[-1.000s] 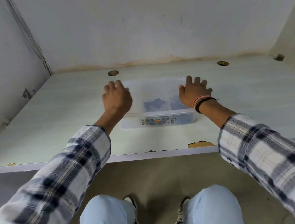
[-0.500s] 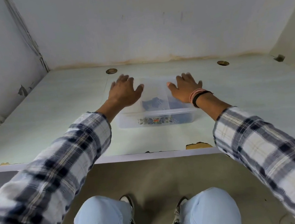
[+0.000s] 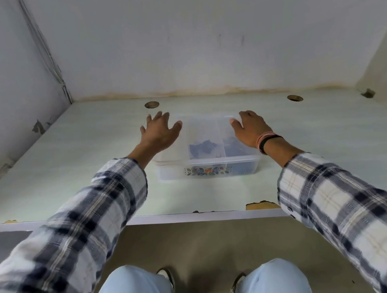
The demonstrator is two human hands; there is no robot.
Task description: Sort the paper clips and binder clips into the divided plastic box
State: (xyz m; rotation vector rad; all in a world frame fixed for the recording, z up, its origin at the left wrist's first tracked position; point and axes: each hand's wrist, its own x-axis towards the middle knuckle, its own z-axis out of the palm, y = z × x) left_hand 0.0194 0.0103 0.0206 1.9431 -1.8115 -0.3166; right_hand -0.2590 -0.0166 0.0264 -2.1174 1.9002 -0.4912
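Note:
A clear divided plastic box [image 3: 208, 170] with a floral sticker on its front wall stands in the middle of the pale table. Dark blue clips [image 3: 202, 148] lie in its middle compartment, and more dark clips [image 3: 233, 147] in the right one. My left hand [image 3: 159, 133] hovers over the box's left end with fingers spread, holding nothing. My right hand [image 3: 250, 127] is over the right compartment, fingers apart and empty, with bands on the wrist. Whether either hand touches the box I cannot tell.
The table [image 3: 92, 157] sits in a corner with walls on the left, back and right. Two round cable holes [image 3: 151, 104] [image 3: 295, 98] lie near the back. The front edge [image 3: 195, 214] is chipped. My knees and shoes show below.
Both hands moved from the box's outer sides to above it, farther back, with fingers spreading. The box has stayed in place.

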